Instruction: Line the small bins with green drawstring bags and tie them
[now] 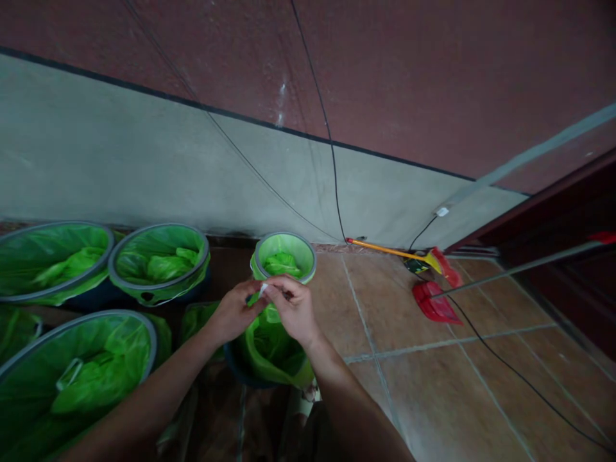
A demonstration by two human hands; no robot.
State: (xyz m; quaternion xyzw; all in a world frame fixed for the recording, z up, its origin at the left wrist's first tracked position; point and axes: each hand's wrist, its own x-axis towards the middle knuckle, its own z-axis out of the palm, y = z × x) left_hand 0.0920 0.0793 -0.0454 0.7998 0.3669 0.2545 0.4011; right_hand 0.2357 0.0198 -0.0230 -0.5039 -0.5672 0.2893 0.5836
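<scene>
My left hand (234,312) and my right hand (292,308) meet in front of me, fingertips pinched close together. Between them shows a small white piece (263,289), whose kind I cannot make out. Directly below stands a dark bin holding a green plastic bag (274,343); its upper edge rises toward my fingers, and whether they touch it is hidden. Just beyond my hands, a smaller bin (260,251) with a grey rim is lined with a light green bag and has crumpled green plastic inside.
Several larger lined bins stand at left, including one by the wall (111,260) and one nearer me (153,340). On the tiled floor at right lie a broom (385,246) and a red dustpan (436,303). A black cable (510,366) crosses the tiles.
</scene>
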